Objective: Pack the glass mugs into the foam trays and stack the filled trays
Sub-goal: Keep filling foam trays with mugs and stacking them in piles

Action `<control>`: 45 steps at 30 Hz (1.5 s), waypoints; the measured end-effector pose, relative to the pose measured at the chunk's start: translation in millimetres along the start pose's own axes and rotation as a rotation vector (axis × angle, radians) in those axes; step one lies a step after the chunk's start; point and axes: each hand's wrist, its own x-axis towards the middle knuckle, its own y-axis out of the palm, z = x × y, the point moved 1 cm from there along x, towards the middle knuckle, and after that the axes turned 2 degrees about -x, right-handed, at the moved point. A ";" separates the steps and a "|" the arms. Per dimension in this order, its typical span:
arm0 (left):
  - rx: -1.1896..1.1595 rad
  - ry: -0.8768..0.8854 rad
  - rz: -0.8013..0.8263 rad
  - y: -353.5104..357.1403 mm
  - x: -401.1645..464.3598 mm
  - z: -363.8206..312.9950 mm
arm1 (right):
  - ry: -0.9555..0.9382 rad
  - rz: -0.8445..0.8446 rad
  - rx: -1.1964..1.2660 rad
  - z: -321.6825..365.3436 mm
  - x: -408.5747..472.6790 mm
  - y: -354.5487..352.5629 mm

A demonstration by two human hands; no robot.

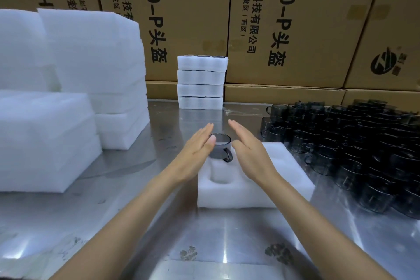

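A white foam tray (284, 166) lies on the steel table in front of me. One dark smoked-glass mug (219, 146) stands in the tray's far-left pocket, handle toward me; the pocket nearer me (221, 177) holds nothing. My left hand (200, 143) is flat with straight fingers, its thumb touching the mug's left rim. My right hand (247, 143) is flat too, just right of the mug, covering part of the tray. Many loose dark mugs (354, 143) crowd the table at the right. A stack of filled trays (201, 82) stands at the back.
Tall piles of empty foam trays (91, 75) fill the left side, with a lower pile (45, 138) nearer me. Brown cardboard cartons (284, 18) wall off the back. Bare steel table (204, 234) lies in front of the tray.
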 end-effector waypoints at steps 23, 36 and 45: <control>0.335 -0.071 0.232 5.3 -11.7 7.1 | -0.027 0.386 -0.594 -2.4 -13.6 9.0; -0.306 -0.213 -0.064 17.9 -13.7 6.9 | 0.578 -0.356 -0.772 -78.2 -33.4 -131.2; -0.218 -0.210 0.060 11.8 -17.5 5.6 | 0.539 -0.245 -0.972 -87.6 -40.2 -137.6</control>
